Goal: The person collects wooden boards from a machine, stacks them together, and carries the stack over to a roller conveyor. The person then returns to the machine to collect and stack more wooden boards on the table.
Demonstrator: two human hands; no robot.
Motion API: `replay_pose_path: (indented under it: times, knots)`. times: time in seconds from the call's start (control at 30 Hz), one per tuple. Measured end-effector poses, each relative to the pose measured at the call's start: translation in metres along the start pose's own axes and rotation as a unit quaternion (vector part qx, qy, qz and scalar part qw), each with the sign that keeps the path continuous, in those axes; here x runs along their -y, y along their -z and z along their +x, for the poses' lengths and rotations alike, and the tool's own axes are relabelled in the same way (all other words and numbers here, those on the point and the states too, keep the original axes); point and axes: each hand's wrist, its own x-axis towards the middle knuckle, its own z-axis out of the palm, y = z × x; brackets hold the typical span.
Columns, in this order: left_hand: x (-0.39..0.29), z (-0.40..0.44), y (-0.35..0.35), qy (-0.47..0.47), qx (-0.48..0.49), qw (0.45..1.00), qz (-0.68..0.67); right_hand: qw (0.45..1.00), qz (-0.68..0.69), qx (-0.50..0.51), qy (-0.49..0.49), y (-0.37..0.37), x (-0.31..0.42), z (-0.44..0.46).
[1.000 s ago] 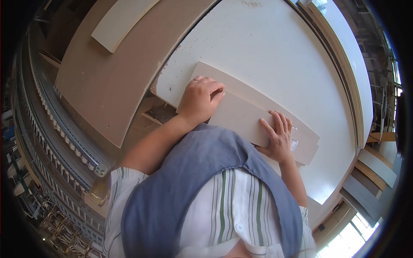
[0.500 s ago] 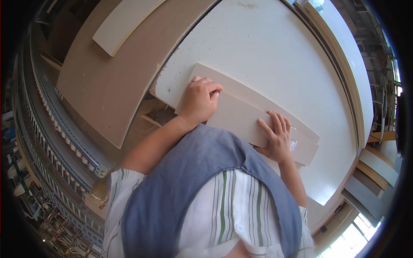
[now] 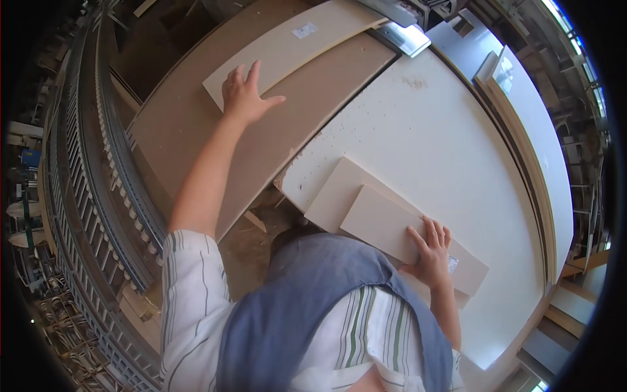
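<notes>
My left hand (image 3: pixel 247 98) reaches out with spread fingers over the near end of a long pale board (image 3: pixel 287 49); whether it touches the board I cannot tell. A white label (image 3: pixel 304 30) is stuck on that board. My right hand (image 3: pixel 431 253) lies with fingers apart on a short beige board (image 3: pixel 379 219). Beneath this one is another beige board (image 3: pixel 336 186), its left end sticking out. Part of a printed label (image 3: pixel 452 264) shows beside my right fingers.
The beige boards rest on a white panel surface (image 3: pixel 444 130) with a chipped corner. A brown panel (image 3: pixel 333 78) adjoins it across a dark gap. Stacked panels (image 3: pixel 532 150) stand at the right. A roller conveyor (image 3: pixel 121 163) runs along the left.
My left hand has left the beige boards and stretched forward and left to the long board. My right hand stays on the short boards. The view has shifted, showing more of the far end.
</notes>
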Motion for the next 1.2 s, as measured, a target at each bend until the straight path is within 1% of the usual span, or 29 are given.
replay_pose_path:
  times: [0.13,0.2,0.23,0.3,0.4,0.47,0.53,0.57,0.63,0.7,0.73,0.8,0.87,0.93,0.97,1.0,1.03,1.07,1.1,1.13,1.17,1.2]
  knots:
    - [0.041,0.034,-0.023,0.110,0.115,0.981,0.112,0.992,0.091,-0.082,0.041,0.003,-0.004,0.021]
    - [0.048,0.024,-0.031,0.107,0.128,0.979,0.120,0.990,0.060,-0.119,0.044,0.000,-0.009,0.039]
    - [0.051,0.022,-0.031,0.103,0.124,0.980,0.115,0.990,0.055,-0.123,0.040,0.000,-0.009,0.050]
    - [0.055,0.009,-0.030,0.084,0.135,0.977,0.142,0.964,0.221,-0.147,0.004,0.005,-0.005,0.078]
    - [0.064,-0.024,-0.016,0.050,0.125,0.980,0.143,0.934,0.325,-0.148,0.018,0.019,0.004,0.133]
    - [0.079,-0.054,-0.018,0.008,0.084,0.985,0.148,0.862,0.490,-0.131,-0.014,0.013,0.011,0.175]
    - [0.080,-0.081,0.002,0.001,0.092,0.986,0.136,0.747,0.651,-0.097,-0.089,0.015,0.020,0.219]
    - [0.082,-0.097,0.011,-0.008,0.091,0.987,0.132,0.746,0.653,-0.102,-0.085,0.015,0.023,0.240]
    - [0.084,-0.131,0.033,0.000,0.114,0.988,0.103,0.606,0.775,-0.079,-0.162,0.009,0.028,0.279]
    - [0.085,-0.165,0.053,0.007,0.125,0.988,0.092,0.558,0.809,-0.071,-0.172,-0.003,0.031,0.311]
    - [0.086,-0.181,0.065,0.005,0.122,0.988,0.097,0.556,0.811,-0.072,-0.167,-0.004,0.030,0.323]
    - [0.087,-0.209,0.088,0.031,0.175,0.979,0.101,0.691,0.693,-0.091,-0.183,-0.007,0.029,0.345]
    - [0.095,-0.236,0.104,0.027,0.176,0.980,0.084,0.805,0.550,-0.108,-0.194,-0.008,0.029,0.363]
    - [0.116,-0.265,0.114,0.047,0.163,0.983,0.072,0.894,0.383,-0.120,-0.198,-0.007,0.031,0.374]
    - [0.125,-0.276,0.114,0.066,0.152,0.984,0.059,0.927,0.293,-0.125,-0.197,-0.007,0.032,0.377]
    - [0.124,-0.281,0.113,0.069,0.150,0.985,0.058,0.928,0.292,-0.124,-0.194,-0.003,0.038,0.376]
    - [0.123,-0.285,0.112,0.186,0.102,0.977,-0.026,0.934,0.286,-0.095,-0.192,-0.001,0.044,0.377]
    - [0.123,-0.290,0.110,0.298,0.051,0.947,-0.108,0.939,0.280,-0.065,-0.190,0.002,0.051,0.377]
    - [0.123,-0.294,0.109,0.402,0.000,0.896,-0.188,0.942,0.274,-0.035,-0.189,0.004,0.058,0.375]
    - [0.123,-0.300,0.106,0.498,-0.052,0.824,-0.264,0.945,0.267,-0.005,-0.188,0.004,0.062,0.374]
    - [0.133,-0.311,0.100,0.501,-0.052,0.823,-0.265,0.946,0.265,-0.003,-0.187,0.003,0.061,0.375]
    - [0.155,-0.324,0.092,0.497,-0.050,0.796,-0.342,0.934,0.294,0.004,-0.201,0.003,0.056,0.381]
